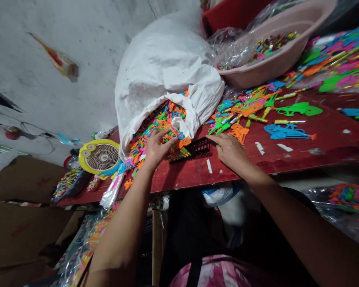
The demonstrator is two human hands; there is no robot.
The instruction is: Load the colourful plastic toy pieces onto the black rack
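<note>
Gathering appears underway: the left hand (158, 149), half-open, reaches among plastic toy pieces (164, 116) at the white sack (167, 52); the right hand (230, 152), loosely curled, meets the black basket (201, 148). Both grips remain unclear; scooping calls for steadying.

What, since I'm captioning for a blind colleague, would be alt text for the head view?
A person's left hand is at colourful plastic pieces spilling from an open white sack; the right hand is at a black basket on a red table. A pink basin stands behind.
</note>
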